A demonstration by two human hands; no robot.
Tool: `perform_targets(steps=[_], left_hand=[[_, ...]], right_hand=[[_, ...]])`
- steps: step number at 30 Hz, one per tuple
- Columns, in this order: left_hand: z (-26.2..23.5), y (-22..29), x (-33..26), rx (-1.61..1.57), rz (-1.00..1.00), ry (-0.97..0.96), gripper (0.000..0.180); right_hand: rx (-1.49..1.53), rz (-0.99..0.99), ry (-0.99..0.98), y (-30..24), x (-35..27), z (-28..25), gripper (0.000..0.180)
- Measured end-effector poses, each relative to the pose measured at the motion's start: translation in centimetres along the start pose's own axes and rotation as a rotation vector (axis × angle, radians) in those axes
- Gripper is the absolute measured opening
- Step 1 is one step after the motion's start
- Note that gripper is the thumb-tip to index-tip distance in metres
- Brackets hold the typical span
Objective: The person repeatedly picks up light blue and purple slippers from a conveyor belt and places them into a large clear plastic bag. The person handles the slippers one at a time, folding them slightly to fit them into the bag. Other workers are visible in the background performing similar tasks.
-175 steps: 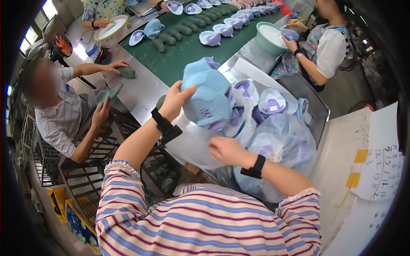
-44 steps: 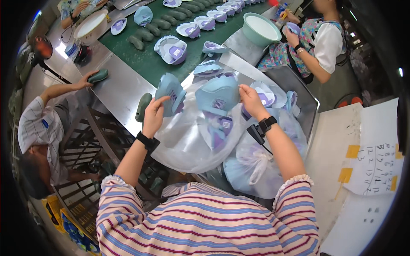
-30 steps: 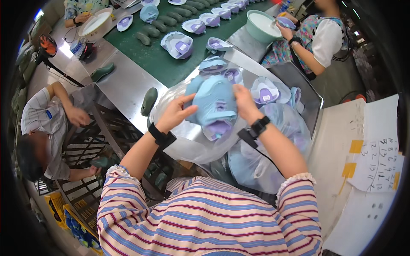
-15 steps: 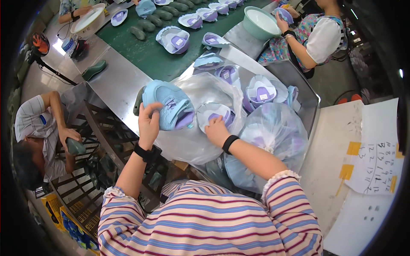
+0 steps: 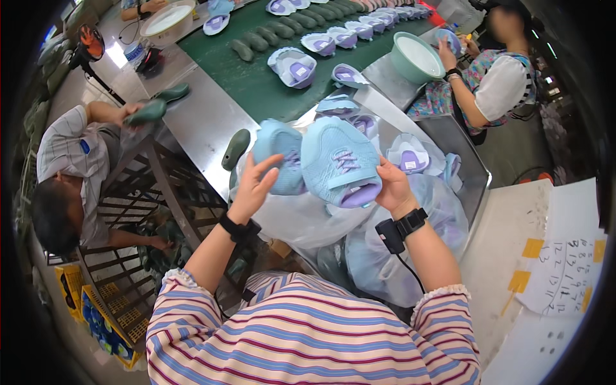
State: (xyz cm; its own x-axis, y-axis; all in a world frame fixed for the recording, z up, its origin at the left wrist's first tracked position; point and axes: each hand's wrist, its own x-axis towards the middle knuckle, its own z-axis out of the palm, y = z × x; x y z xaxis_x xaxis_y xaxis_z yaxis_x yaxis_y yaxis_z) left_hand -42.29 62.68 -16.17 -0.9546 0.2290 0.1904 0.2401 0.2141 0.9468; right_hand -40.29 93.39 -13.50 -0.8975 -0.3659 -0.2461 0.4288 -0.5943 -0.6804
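Light-blue shoe upper (image 5: pixel 339 168): held above the clear bags on the table (image 5: pixel 205 128).
Right hand (image 5: pixel 393 187): grip closed on its edge.
Left hand (image 5: pixel 255 186): fingers spread against a second upper (image 5: pixel 280 160).
Advice: both edges were best supported evenly.

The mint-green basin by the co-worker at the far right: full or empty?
Empty, as far as the view shows: the basin sits upright on the metal table, its pale inside bare down to the bottom, nothing lying in it.
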Motion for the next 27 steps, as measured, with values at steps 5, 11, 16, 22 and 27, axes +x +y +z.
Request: perform_targets(steps=[5,11,16,22,27], left_hand=[[2.1,0.2,0.0,-0.343,-0.160,0.122,0.026],[-0.3,-1.9,-2.0,0.187,-0.063,0.269,0.020],[-1.2,0.6,-1.9,0.171,-0.108,0.190,0.025],[-0.1,0.0,-1.9,0.470,0.094,0.014,0.048],[-1.1,0.3,-2.7,0.406,-0.071,-0.025,0.058]], right_hand=[[-0.724,0.037,0.185,3.2,2.9,2.5,0.040],[-1.336,0.095,0.012,7.4,4.7,1.4,0.069],[-0.187,0.406,0.025,7.9,5.2,1.5,0.095],[-0.363,0.138,0.201,7.1,8.7,3.0,0.057],[-0.215,-0.244,0.449,1.4,12.3,-0.8,0.015]])
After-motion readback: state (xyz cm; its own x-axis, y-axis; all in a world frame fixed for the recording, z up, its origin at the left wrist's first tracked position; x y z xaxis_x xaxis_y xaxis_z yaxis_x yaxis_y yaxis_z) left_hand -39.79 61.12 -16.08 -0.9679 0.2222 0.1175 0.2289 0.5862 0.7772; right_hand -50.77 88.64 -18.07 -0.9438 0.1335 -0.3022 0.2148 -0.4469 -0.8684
